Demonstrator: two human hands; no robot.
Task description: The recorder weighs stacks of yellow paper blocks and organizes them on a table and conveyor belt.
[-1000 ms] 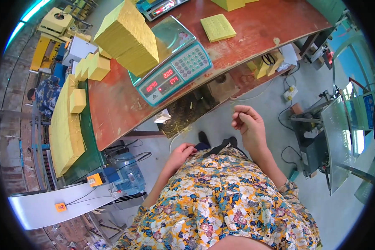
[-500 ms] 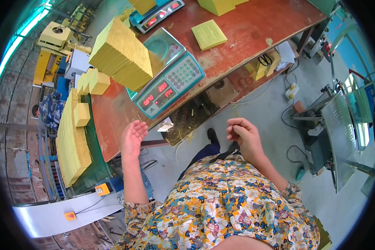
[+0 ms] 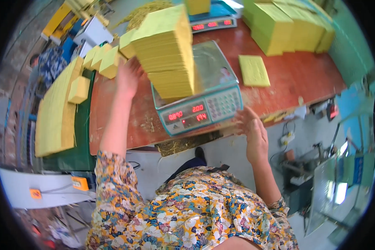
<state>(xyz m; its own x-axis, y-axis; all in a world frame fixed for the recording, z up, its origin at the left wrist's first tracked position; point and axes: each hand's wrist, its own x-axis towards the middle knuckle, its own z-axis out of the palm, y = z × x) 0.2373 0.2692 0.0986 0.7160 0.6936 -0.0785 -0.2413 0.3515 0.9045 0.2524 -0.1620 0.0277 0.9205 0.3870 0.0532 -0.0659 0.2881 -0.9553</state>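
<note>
Head view: the tall yellow paper stack (image 3: 167, 52) is touched by the open left hand (image 3: 128, 77) on the scale (image 3: 200, 106). Nothing is held by the open right hand (image 3: 251, 130) beside the desk (image 3: 296, 77).

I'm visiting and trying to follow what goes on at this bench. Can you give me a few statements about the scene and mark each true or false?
1. A tall stack of yellow sheets sits on the weighing scale. True.
2. The left hand rests in the person's lap. False: it is raised beside the stack on the scale.
3. The right hand holds a yellow bundle. False: it is open and empty, near the scale's front corner.
4. The scale's display shows red digits. True.
5. A thin yellow pad lies alone on the red table. True.
</note>
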